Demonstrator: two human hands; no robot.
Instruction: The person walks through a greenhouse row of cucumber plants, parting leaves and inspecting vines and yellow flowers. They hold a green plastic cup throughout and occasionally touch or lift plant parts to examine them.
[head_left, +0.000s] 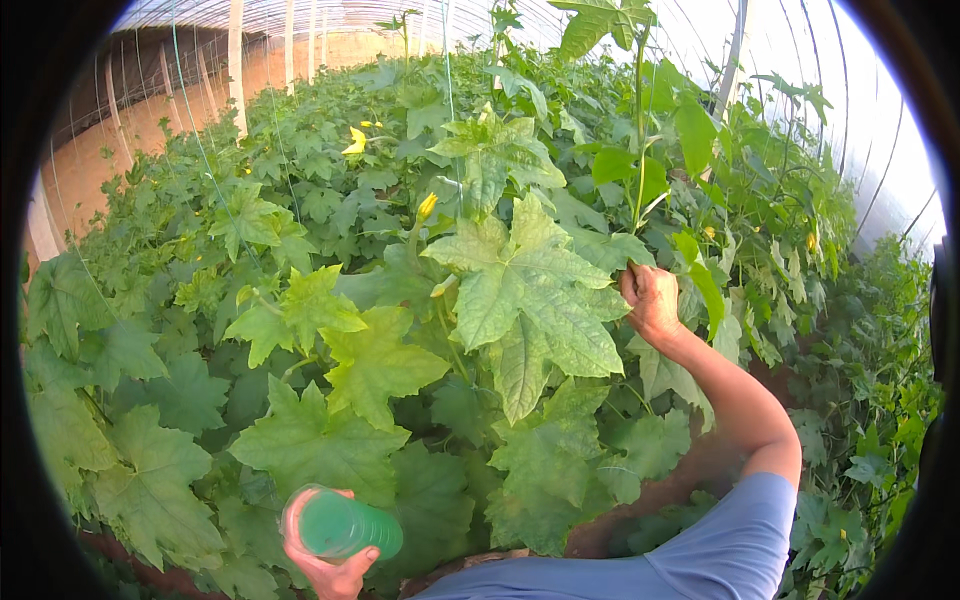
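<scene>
My left hand (337, 574) holds a clear plastic cup (341, 523) with green liquid in it, low in the view in front of my body. Stretched out to the right, my right hand (651, 300) has its fingers curled at the edge of the leaves; its fingertips are partly hidden, and whether they grip a stem or leaf cannot be told. Beside it spreads a large pale, mottled lobed leaf (517, 277) of a climbing vine. A yellow flower bud (426, 208) stands up to the left of that leaf.
Dense leafy vines surround me, with hanging strings (448, 75) among them. An open yellow flower (355, 141) shows further back. Posts (237, 67) rise at the left before an earthen wall (90, 176). Curved ribs and translucent film (874, 120) form the greenhouse's right side.
</scene>
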